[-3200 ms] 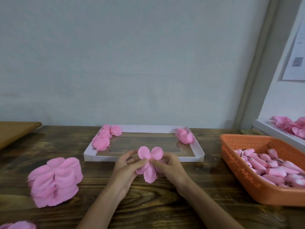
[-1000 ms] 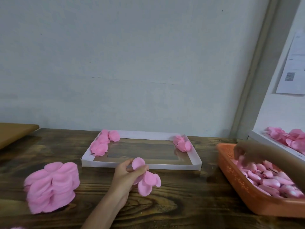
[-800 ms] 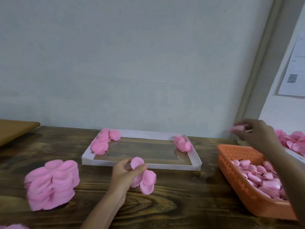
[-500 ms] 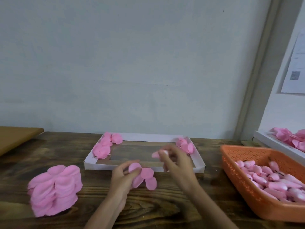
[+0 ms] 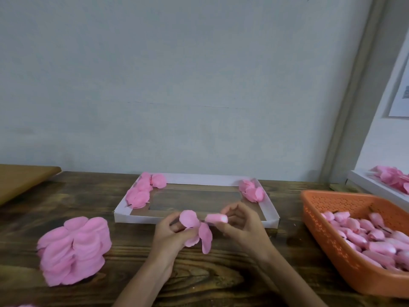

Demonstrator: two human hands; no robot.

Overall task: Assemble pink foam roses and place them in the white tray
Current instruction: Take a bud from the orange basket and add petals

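Observation:
My left hand [image 5: 170, 234] pinches a pink foam petal piece [image 5: 195, 229] with several lobes, just in front of the white tray [image 5: 194, 218]. Right beside it, my right hand [image 5: 242, 227] pinches a pink rose bud [image 5: 216, 218], whose tip points at the petals. The tray lies flat on the wooden table. It holds finished pink roses at its far left corner [image 5: 141, 191] and one at its far right corner [image 5: 252, 192].
A pile of loose pink petal pieces [image 5: 74, 249] sits on the table to the left. An orange basket [image 5: 332, 242] full of pink buds stands at the right. Behind it a white shelf [image 5: 371, 187] carries more pink roses. A brown board [image 5: 20, 180] lies far left.
My right hand went to the orange basket, picked up a bud and brought it back next to the petals in my left hand. The left hand stayed in front of the tray.

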